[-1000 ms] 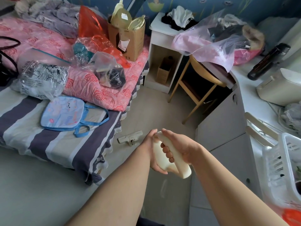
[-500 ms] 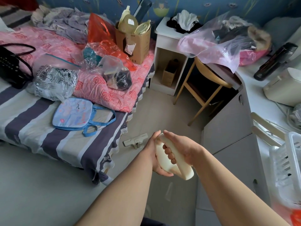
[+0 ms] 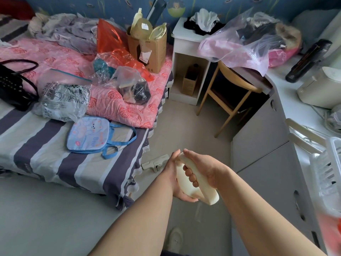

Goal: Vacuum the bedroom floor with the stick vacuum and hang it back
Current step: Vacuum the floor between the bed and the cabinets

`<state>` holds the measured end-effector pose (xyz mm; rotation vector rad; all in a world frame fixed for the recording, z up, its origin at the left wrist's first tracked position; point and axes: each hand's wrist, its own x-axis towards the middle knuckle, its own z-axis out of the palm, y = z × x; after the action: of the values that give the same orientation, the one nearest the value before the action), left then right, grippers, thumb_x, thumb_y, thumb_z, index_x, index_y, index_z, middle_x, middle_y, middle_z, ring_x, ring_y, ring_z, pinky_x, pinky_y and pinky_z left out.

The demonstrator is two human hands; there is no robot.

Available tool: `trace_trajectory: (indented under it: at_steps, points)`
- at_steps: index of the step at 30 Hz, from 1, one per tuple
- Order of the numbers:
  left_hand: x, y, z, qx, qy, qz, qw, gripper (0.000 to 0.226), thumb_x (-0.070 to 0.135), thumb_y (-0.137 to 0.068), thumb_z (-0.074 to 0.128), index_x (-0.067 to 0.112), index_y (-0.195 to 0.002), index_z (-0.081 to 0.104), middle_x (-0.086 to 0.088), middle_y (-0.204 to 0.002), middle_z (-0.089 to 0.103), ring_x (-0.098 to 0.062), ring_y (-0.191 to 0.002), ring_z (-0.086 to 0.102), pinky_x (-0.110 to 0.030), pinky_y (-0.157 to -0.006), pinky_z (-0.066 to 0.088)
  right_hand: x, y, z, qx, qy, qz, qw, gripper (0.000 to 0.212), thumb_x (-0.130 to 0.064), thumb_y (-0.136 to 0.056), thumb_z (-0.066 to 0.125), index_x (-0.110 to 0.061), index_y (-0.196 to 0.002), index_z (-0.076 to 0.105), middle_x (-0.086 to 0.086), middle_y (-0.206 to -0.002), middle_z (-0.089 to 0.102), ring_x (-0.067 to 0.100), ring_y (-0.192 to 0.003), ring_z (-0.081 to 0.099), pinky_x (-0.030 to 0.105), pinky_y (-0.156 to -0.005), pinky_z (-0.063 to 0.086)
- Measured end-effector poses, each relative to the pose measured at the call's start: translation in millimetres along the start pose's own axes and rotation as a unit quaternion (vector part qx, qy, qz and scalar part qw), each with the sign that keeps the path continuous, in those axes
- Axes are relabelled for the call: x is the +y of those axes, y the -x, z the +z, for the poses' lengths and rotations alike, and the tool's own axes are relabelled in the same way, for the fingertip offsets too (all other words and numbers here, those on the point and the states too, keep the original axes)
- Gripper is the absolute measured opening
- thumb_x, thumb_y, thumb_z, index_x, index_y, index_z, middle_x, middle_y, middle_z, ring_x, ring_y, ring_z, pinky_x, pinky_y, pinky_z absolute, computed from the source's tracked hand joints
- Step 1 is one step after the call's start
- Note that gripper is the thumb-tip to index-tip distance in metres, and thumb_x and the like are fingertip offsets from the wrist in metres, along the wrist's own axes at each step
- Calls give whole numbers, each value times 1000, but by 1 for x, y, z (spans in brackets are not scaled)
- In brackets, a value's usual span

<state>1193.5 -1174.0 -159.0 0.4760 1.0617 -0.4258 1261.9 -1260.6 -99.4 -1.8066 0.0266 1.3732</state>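
narrow floor [image 3: 184, 130] strip between bed [image 3: 55, 154] edge and cabinet [image 3: 262, 145], cream stick vacuum [image 3: 202, 190] gripped by left hand [image 3: 172, 174] and right hand [image 3: 205, 168], nozzle [image 3: 155, 162] near bed

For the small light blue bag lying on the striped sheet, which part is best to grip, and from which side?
Probably the blue handle loops. The bag lies flat on the striped sheet, and its loops spread open toward the bed's floor-side edge. Come from that edge, from above, and lift by them.
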Motion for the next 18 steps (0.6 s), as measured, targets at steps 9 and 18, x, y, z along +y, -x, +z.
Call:
trace_trajectory:
  at_steps: [9,18]
  points:
    - [-18,9,-19,-9,-21,-26,999,54,64,-65,68,13,-75,58,-10,-60,63,-31,-79,62,-63,-103,35,24,15,19,22,-32,8,999,50,-51,-98,51,-7,-76,56,3,-57,49,16,-40,42,23,-45,34]
    - [-26,26,-22,-14,-43,-21,999,40,46,-63,63,12,-51,45,-5,-55,44,-25,-64,50,-54,-105,34,32,23,29,28,-32,-3,999,48,-49,-100,49,-7,-77,56,2,-53,49,15,-39,42,22,-45,33]
